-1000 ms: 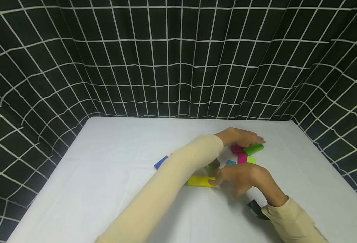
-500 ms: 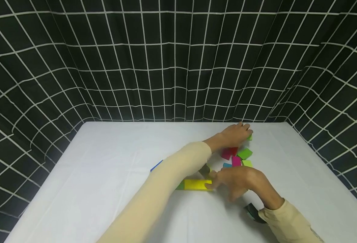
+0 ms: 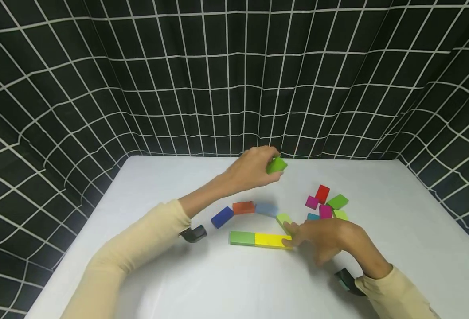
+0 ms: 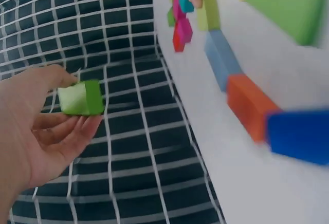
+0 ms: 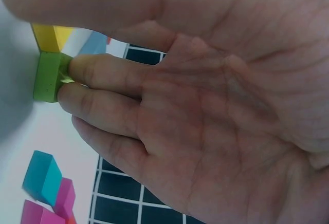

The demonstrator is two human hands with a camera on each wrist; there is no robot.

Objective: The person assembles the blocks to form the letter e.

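My left hand (image 3: pixel 254 168) is raised over the back of the table and pinches a green block (image 3: pixel 276 165) between thumb and fingertips. In the left wrist view that green block (image 4: pixel 81 98) shows against the grid curtain. Lower right, my right hand (image 3: pixel 326 237) has its fingertips on a light green block (image 5: pixel 47 77), fingers fairly straight. Its thumb tip lies at the right end of a yellow block (image 3: pixel 272 240). A green block (image 3: pixel 242 238) sits end to end with the yellow one. Behind them curve a light blue block (image 3: pixel 266 209), an orange block (image 3: pixel 243 208) and a dark blue block (image 3: pixel 222 217).
Several loose blocks lie right of centre, among them a red block (image 3: pixel 322 193), a green block (image 3: pixel 338 202) and a teal block (image 5: pixel 42 176). The white table (image 3: pixel 202 283) is walled by a dark grid curtain (image 3: pixel 234 79).
My left hand reached over the loose blocks, took a green block, then lifted it up and left, uncovering the curved row. My right hand stays at the light green and yellow blocks.
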